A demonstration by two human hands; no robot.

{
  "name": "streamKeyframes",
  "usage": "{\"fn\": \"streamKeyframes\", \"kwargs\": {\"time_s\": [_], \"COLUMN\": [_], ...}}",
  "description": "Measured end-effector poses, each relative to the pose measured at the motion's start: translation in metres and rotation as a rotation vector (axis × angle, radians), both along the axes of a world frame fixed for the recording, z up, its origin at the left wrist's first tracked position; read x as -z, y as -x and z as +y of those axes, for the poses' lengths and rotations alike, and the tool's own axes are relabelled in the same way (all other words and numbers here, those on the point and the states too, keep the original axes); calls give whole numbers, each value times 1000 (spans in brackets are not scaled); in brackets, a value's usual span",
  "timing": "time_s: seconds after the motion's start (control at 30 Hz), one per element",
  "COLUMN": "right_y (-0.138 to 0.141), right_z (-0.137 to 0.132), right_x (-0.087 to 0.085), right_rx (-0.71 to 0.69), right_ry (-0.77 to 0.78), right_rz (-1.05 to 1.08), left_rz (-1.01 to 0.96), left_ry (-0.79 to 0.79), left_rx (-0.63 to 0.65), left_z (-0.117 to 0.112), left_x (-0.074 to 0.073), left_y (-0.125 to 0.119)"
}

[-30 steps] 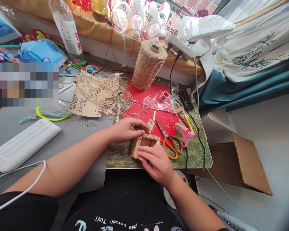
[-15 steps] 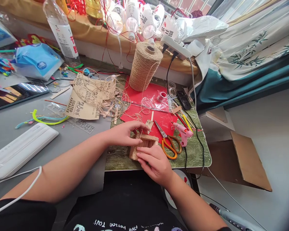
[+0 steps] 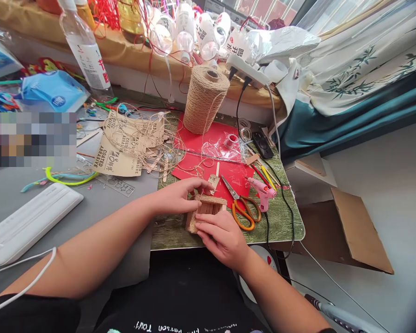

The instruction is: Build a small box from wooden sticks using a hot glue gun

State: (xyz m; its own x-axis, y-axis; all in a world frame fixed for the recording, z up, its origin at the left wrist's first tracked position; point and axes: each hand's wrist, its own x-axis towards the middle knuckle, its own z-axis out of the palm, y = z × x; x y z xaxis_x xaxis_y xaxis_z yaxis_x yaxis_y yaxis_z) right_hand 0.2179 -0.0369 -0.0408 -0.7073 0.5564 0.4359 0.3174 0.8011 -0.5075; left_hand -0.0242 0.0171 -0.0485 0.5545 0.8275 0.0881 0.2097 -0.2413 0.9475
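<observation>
A small box [image 3: 213, 201] of wooden sticks, its rim and left side wrapped in twine, sits at the table's front edge with its opening towards me. My left hand [image 3: 182, 194] arches over its upper left corner, fingers curled and thumb at the wrapped side. A thin strand of twine [image 3: 201, 193] appears to run between those fingers; the fingertips are partly hidden. My right hand [image 3: 225, 238] grips the box's near left side, fingertips pressed on the wrapping. Orange-handled scissors [image 3: 244, 210] lie half spread just right of the box, beside a pink glue gun [image 3: 263, 192].
Behind the box stands a large twine spool [image 3: 206, 99] on red paper [image 3: 190, 162]. Sandpaper sheets [image 3: 119, 150] lie under tangled twine at left. A white device [image 3: 31, 222] and a water bottle [image 3: 90, 64] are farther left. The glue gun's cord [image 3: 267, 231] hangs over the edge.
The view has shifted slightly. Both hands stay at the box in nearly the same pose; the left hand's fingers have moved only a little.
</observation>
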Motion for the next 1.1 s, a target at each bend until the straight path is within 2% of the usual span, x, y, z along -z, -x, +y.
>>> {"fn": "streamKeyframes", "kwargs": {"time_s": [0.2, 0.4, 0.77, 0.9, 1.1], "right_y": [1, 0, 0, 0, -1], "right_z": [-1, -2, -3, -2, -1], "right_x": [-1, 2, 1, 1, 3], "right_rx": [0, 3, 3, -5, -11], "right_ry": [-3, -2, 5, -1, -2], "right_rz": [9, 14, 20, 20, 22], "left_rz": [-49, -109, -241, -265, -223], "left_ry": [82, 240, 395, 341, 304], "left_rx": [11, -9, -29, -89, -316], "left_z": [0, 1, 3, 6, 9], "left_x": [-1, -1, 7, 9, 15], "left_y": [-2, -5, -6, -7, -10]}}
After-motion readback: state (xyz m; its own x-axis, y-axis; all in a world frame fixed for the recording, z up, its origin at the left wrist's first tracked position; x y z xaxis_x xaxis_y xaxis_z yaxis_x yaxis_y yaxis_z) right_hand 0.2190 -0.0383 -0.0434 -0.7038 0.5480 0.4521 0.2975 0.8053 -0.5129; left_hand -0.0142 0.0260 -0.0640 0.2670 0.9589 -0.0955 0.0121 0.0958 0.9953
